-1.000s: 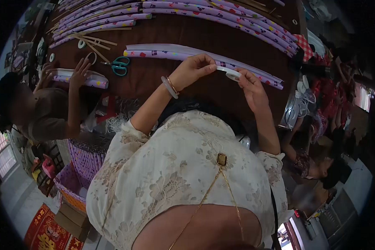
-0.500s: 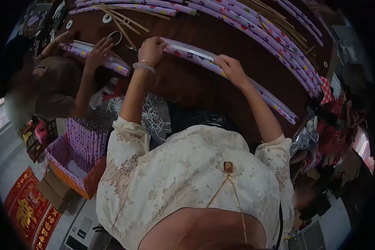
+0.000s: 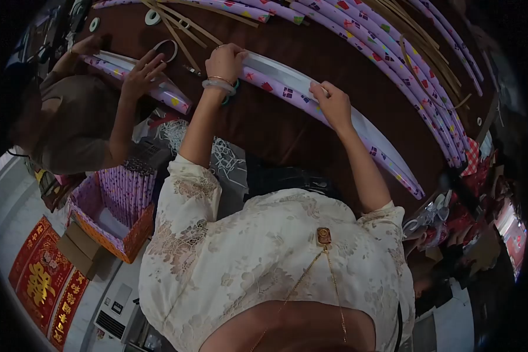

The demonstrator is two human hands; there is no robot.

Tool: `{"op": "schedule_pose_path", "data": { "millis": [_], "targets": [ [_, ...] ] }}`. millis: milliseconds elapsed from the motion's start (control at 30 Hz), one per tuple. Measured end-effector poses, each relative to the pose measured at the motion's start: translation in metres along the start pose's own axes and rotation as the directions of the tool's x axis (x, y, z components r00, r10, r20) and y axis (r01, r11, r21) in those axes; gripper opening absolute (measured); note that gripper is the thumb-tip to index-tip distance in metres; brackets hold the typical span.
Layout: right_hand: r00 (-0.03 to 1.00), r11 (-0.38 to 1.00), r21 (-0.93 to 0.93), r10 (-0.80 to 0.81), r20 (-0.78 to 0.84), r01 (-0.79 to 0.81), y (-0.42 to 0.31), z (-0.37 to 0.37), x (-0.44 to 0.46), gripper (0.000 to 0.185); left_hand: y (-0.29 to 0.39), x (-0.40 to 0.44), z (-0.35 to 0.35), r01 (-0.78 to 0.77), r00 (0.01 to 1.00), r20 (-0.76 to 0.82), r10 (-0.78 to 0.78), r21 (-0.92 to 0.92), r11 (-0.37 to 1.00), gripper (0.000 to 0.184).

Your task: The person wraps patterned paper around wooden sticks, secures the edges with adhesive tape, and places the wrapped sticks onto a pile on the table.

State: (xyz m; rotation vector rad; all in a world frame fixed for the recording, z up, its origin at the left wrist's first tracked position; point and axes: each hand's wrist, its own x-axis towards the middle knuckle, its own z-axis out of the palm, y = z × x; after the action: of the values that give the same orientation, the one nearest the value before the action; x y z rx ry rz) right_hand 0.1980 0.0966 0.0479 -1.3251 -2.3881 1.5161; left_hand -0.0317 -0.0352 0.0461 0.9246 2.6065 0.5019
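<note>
A long purple patterned roll (image 3: 293, 96) with a pale strip along its far edge lies on the brown table (image 3: 264, 135). My left hand (image 3: 224, 63), with bangles at the wrist, is closed at the roll's left end; what its fingers grip is hidden. Farther right, my right hand (image 3: 333, 104) is closed over the pale edge, with a small white tape roll (image 3: 318, 92) at its fingertips, mostly covered. Teal scissor handles (image 3: 232, 94) show partly behind my left wrist.
At the left a co-worker's hands (image 3: 141, 75) rest on another purple roll (image 3: 173, 98). More purple rolls (image 3: 387, 56) and thin wooden strips (image 3: 179, 36) lie across the table's far side. An orange-rimmed basket (image 3: 120, 249) stands at lower left.
My hands have gone from holding tape stretched above the roll to its pale far edge, my left hand now at its left end. The view has shifted, and the right hand has slid slightly along.
</note>
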Motion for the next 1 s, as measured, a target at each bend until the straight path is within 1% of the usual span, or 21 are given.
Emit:
{"op": "schedule_pose_path", "data": {
  "millis": [100,300,433,500,533,600,733,800,867,1000],
  "targets": [
    [1.000,1.000,-0.030,0.005,-0.007,-0.005,-0.001,0.001,0.000,0.036,0.001,0.000,0.001,0.050,0.999,0.003,-0.050,-0.008,0.999,0.024],
    [1.000,0.999,-0.051,0.008,0.014,-0.007,-0.010,0.000,-0.001,0.038,-0.001,0.007,0.007,0.063,0.998,0.001,-0.063,-0.008,0.998,0.025],
    [0.999,0.995,-0.095,-0.026,-0.023,0.024,-0.011,0.002,-0.002,0.038,0.000,0.009,0.008,0.054,0.999,-0.006,-0.054,0.010,0.998,0.026],
    [0.999,0.992,-0.118,-0.036,-0.028,0.032,-0.011,0.003,-0.002,0.038,0.002,0.010,0.009,0.107,0.994,0.029,-0.108,0.024,0.994,0.025],
    [0.999,0.991,-0.131,-0.032,-0.022,0.029,-0.011,0.002,-0.002,0.038,0.003,0.010,0.009,0.106,0.994,0.029,-0.107,0.024,0.994,0.025],
    [0.999,0.990,-0.142,-0.028,-0.017,0.025,-0.011,0.001,-0.002,0.038,0.006,0.008,0.008,0.094,0.996,-0.012,-0.094,0.067,0.993,0.025],
    [0.999,0.991,-0.129,-0.028,-0.028,0.025,-0.012,0.003,-0.001,0.041,0.005,0.010,0.015,0.086,0.996,-0.047,-0.082,0.087,0.993,0.024],
    [0.999,0.991,-0.129,-0.032,-0.043,0.026,-0.012,0.003,0.000,0.041,0.005,0.012,0.019,0.118,0.990,-0.085,-0.109,0.116,0.986,0.023],
    [0.997,0.993,-0.092,0.075,0.007,-0.074,-0.015,0.000,0.000,0.045,0.008,0.010,0.020,0.119,0.990,-0.096,-0.106,0.138,0.983,0.022],
    [0.991,0.988,-0.094,0.129,0.041,-0.125,-0.016,-0.006,0.003,0.051,0.010,0.014,0.023,0.130,0.987,-0.117,-0.110,0.182,0.975,0.019]
  ]
}}
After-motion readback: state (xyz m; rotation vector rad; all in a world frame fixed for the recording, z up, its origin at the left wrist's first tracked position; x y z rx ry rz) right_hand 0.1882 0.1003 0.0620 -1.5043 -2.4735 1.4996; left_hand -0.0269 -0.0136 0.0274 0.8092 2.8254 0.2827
